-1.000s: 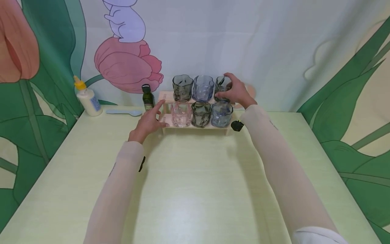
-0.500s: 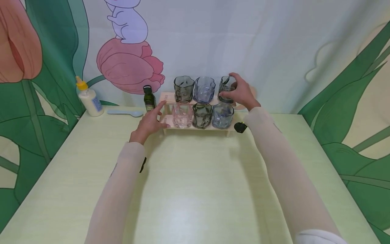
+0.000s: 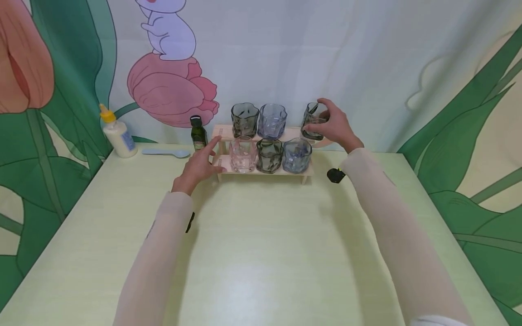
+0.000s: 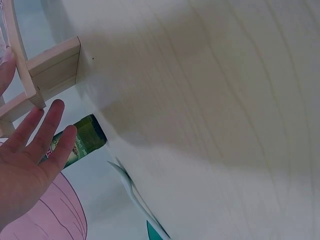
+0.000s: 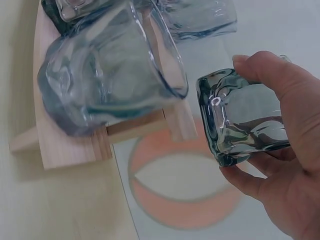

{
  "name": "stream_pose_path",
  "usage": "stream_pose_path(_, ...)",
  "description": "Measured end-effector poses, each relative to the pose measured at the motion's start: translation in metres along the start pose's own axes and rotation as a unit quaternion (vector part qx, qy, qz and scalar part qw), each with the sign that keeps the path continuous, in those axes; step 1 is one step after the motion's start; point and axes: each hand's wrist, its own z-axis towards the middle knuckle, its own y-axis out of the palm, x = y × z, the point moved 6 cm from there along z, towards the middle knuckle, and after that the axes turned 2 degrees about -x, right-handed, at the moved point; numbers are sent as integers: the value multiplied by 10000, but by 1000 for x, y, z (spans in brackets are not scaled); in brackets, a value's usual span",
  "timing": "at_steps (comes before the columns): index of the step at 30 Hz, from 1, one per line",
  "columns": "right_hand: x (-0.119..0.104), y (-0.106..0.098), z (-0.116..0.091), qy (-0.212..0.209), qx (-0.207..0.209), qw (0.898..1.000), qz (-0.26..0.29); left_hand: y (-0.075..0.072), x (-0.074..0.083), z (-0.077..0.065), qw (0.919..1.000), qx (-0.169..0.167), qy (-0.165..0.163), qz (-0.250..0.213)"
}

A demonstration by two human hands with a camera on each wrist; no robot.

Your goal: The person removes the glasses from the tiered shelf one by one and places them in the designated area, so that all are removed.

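Observation:
My right hand (image 3: 335,126) holds a dark grey glass (image 3: 313,121) between thumb and fingers, at the right end of the upper shelf. The right wrist view shows this grey glass (image 5: 245,117) off the wood, apart from the other glasses. My left hand (image 3: 199,164) is at the left end of the small two-tier wooden rack (image 3: 265,173), fingers spread. In the left wrist view its straight fingers (image 4: 50,125) reach to the rack's edge, with the thumb against the wood. On the rack stand grey glasses (image 3: 269,156), blue glasses (image 3: 297,156) and a pink glass (image 3: 242,156).
A dark green bottle (image 3: 198,133) with a black cap stands just behind my left hand. Further left are a pale blue spoon (image 3: 165,151) and a white glue bottle (image 3: 119,136) with a yellow tip. A printed curtain (image 3: 367,68) hangs behind the pale table (image 3: 253,253).
My right hand has moved to the right with the grey glass, widening the space between it and the blue glass on the upper shelf. The left hand has stayed at the rack.

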Motion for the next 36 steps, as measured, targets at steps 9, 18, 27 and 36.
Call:
stream_pose_path(9,7,-15,-16,-288,102,9995,-75,-2,2,-3,10000,-29,-23,28)
stream_pose_path(18,11,-21,-36,-483,208,9984,-217,-1,1,0,10000,-26,-67,6)
stream_pose_path(27,18,-18,-65,-493,165,9985,-177,0,0,0,9999,-27,-100,53)
stream_pose_path(36,40,-9,-90,-375,120,9992,-111,0,1,0,10000,-31,-88,33)
